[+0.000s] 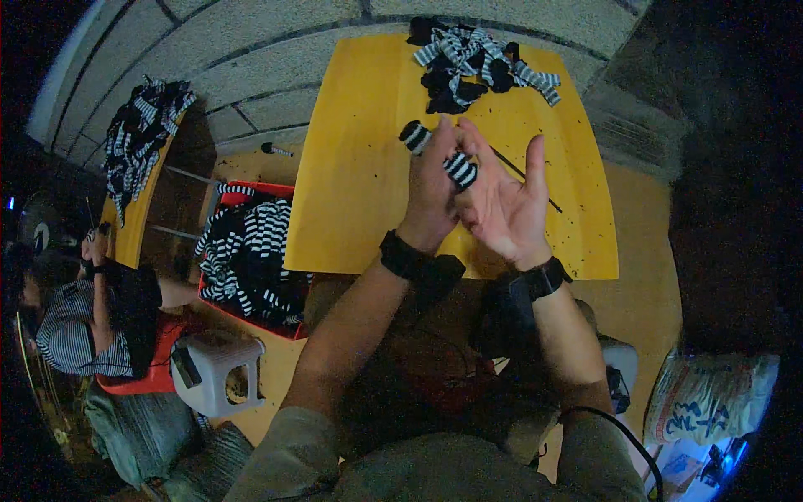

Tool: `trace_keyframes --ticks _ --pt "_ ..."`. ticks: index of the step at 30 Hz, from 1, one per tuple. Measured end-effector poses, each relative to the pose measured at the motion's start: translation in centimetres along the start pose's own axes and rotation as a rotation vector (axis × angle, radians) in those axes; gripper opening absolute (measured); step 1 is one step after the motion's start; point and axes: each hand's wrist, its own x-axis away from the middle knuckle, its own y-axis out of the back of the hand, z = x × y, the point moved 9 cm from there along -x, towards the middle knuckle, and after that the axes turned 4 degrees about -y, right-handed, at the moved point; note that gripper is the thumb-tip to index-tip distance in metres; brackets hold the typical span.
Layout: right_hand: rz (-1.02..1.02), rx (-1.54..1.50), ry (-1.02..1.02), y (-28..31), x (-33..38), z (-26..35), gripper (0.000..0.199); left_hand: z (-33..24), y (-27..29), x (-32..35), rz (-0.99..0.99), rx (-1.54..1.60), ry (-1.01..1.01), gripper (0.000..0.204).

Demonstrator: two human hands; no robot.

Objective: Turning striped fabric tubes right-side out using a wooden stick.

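Above the flat yellow tabletop (351, 184), I see the left hand (428, 189) clasping a black-and-white striped knit tube (461, 171), seemingly for steadiness, the right hand (507, 207) spread.

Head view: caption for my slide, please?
Left hand grips striped cloth over a yellow table, right hand open alongside.

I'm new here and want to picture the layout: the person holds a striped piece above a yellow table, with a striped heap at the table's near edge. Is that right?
Not quite: in the head view the striped heap lies at the far edge of the yellow table. The person's left hand does hold a striped piece above it.
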Motion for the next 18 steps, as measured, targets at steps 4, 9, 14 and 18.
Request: trace_keyframes --ticks 4,9,14,18 --pt "0.028 0.093 -0.033 0.6 0.5 1.0 0.087 -3.3 0.6 -0.8 0.001 0.106 -0.228 0.029" --pt "0.056 0.235 -0.059 0.2 0.4 -0.3 0.087 -3.4 0.2 -0.4 0.078 -0.225 -0.286 0.038" --pt "0.084 0.024 -0.087 -0.6 0.4 -0.8 0.086 -3.6 -0.8 0.2 0.063 -0.357 -0.285 0.044" --pt "-0.058 -0.025 -0.001 0.9 0.2 -0.3 0.09 -2.9 -1.9 0.9 0.082 -0.28 -0.267 0.041"
